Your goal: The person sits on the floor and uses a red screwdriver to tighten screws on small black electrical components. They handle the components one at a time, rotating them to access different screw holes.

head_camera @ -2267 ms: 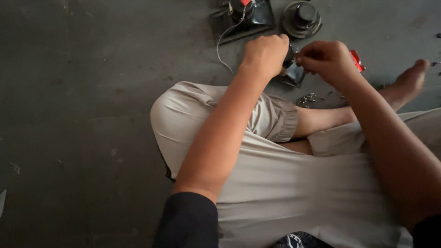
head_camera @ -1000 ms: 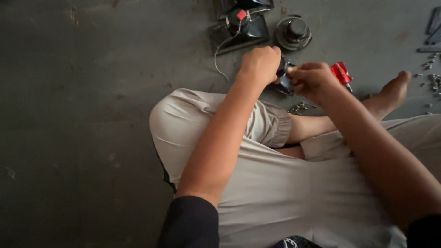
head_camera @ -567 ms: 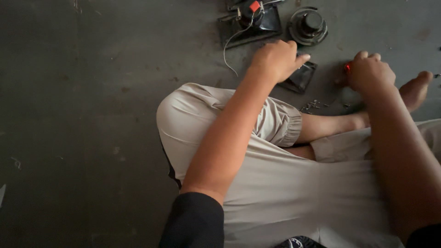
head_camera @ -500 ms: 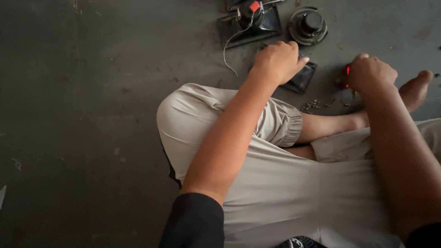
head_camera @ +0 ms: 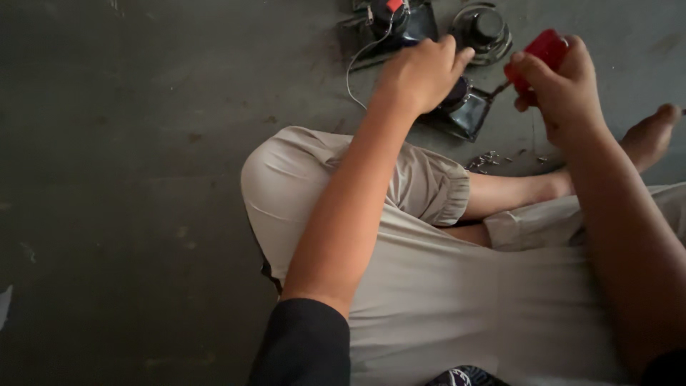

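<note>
Dark, scuffed concrete floor carries three black speaker parts; left hand grips one, right hand clenches a red screwdriver.

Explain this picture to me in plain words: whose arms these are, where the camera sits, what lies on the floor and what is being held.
The camera is worn on the person's head and looks down, so you see their own arms and crossed legs as they sit on a dark concrete floor. The left hand presses on a small black square part lying on the floor. The right hand grips a red-handled screwdriver, its tip pointing at that part. Farther away lie a black part with a red tab and a wire and a round black part. Small metal bits, perhaps screws, lie near the shin.
</note>
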